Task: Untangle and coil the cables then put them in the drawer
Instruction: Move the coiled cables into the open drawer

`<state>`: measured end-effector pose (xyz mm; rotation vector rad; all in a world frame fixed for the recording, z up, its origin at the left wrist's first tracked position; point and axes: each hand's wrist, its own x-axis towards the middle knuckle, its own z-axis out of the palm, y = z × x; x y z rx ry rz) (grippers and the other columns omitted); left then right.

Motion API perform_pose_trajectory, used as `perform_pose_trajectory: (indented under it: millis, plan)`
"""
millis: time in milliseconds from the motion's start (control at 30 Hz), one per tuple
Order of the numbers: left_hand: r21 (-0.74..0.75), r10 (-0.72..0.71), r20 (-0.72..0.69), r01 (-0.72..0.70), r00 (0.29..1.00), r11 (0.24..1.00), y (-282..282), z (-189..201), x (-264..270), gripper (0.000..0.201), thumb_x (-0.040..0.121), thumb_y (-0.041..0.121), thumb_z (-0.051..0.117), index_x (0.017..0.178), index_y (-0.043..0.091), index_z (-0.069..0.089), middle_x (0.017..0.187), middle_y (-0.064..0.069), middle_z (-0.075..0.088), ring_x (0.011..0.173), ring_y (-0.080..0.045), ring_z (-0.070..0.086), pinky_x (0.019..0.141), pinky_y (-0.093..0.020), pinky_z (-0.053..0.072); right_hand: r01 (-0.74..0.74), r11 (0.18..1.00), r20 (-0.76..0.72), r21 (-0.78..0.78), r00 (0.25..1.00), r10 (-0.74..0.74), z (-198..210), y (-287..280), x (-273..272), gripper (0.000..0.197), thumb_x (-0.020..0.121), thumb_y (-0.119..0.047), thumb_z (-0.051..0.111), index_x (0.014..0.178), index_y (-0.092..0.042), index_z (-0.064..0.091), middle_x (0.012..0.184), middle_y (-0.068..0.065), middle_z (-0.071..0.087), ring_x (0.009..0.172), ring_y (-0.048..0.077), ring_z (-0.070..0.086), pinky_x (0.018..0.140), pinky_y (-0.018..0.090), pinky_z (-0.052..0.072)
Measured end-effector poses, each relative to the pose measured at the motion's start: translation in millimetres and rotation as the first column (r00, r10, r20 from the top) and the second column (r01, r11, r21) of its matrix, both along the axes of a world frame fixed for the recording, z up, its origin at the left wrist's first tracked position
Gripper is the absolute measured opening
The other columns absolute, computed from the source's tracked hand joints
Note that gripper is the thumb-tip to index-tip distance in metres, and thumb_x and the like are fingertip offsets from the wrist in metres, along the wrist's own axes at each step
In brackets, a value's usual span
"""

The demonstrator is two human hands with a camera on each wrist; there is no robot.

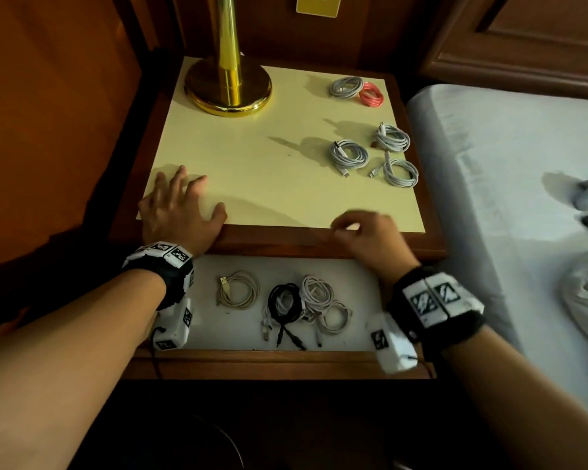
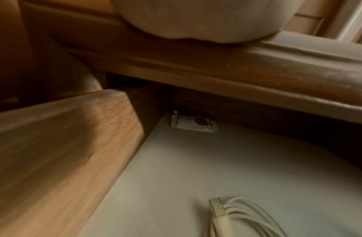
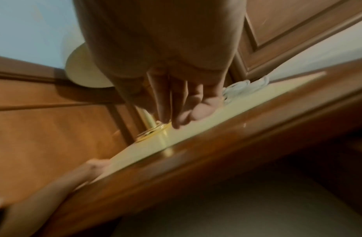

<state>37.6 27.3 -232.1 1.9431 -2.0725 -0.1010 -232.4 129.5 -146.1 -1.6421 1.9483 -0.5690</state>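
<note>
Left hand (image 1: 177, 212): fingers spread flat on the nightstand top (image 1: 252, 157), holding nothing.
Right hand (image 1: 370, 239): blurred, loosely curled, empty.
Coiled cables (image 1: 370, 147): right side of top.
Drawer (image 1: 279, 362): open, holding more coiled cables (image 1: 286, 303).

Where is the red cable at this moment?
In the head view the red cable lies coiled at the far right corner of the nightstand top, touching a grey coil on its left, well right of the brass lamp base.

Bare forearms; each wrist wears a black strap (image 1: 172, 283) with white marker-printed blocks (image 1: 437, 298).
</note>
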Motion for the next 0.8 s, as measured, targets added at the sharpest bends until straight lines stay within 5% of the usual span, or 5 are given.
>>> perform_pose_trajectory:
  millis: [100,233,333,567,800]
  plan:
    - [0.023,0.001,0.029,-0.002,1.000,1.000,-0.6,1.0,0.0,0.066,0.079,0.057,0.039,0.139,0.030,0.043,0.157,-0.002,0.026,0.145,-0.032,0.018,0.109,-0.051,0.020,0.233,0.959,-0.041,-0.160,0.969,-0.242,2.0,-41.6,-35.4,0.031,0.081,-0.010,0.066,0.111,-0.008,0.066,0.123,0.011,0.059,0.102,0.023,0.057,0.088,0.021,0.037]
    - [-0.035,0.009,-0.004,-0.009,1.000,0.999,2.5,-0.1,-0.6,0.064,0.077,0.056,0.040,0.135,0.029,0.047,0.155,-0.003,0.032,0.144,-0.031,0.022,0.107,-0.048,0.020,0.337,0.940,-0.171,0.048,0.930,-0.325,-18.5,-66.2,-67.8,0.063,0.082,-0.019,0.065,0.140,-0.009,0.040,0.146,0.010,0.034,0.130,0.030,0.042,0.100,0.034,0.036]
    - [-0.034,0.000,-0.033,-0.001,0.999,0.999,2.4,0.1,0.7,0.064,0.077,0.055,0.041,0.135,0.030,0.047,0.154,-0.003,0.033,0.143,-0.032,0.023,0.107,-0.049,0.021,0.346,0.938,-0.240,0.022,0.913,-0.331,-38.5,-57.5,-65.6,0.061,0.084,-0.022,0.061,0.140,-0.009,0.040,0.147,0.010,0.031,0.124,0.035,0.046,0.097,0.037,0.038]
    - [-0.017,-0.004,-0.011,0.004,1.000,1.000,0.4,-0.1,1.2,0.065,0.076,0.055,0.040,0.134,0.029,0.047,0.154,-0.003,0.033,0.142,-0.034,0.023,0.106,-0.051,0.024,0.226,0.965,-0.285,-0.136,0.924,-0.256,-55.5,-11.6,-28.7,0.031,0.080,-0.015,0.060,0.107,0.001,0.058,0.106,0.019,0.056,0.087,0.041,0.058,0.070,0.040,0.042]
    - [-0.015,-0.005,-0.006,0.004,1.000,1.000,0.9,-0.4,1.1,0.063,0.077,0.055,0.040,0.135,0.029,0.046,0.155,-0.004,0.032,0.143,-0.034,0.022,0.107,-0.051,0.022,-0.011,0.984,-0.161,-0.175,0.987,-0.017,-52.4,46.8,12.8,0.014,0.076,-0.010,0.067,0.084,-0.007,0.056,0.089,0.000,0.049,0.068,0.017,0.046,0.055,0.021,0.032]
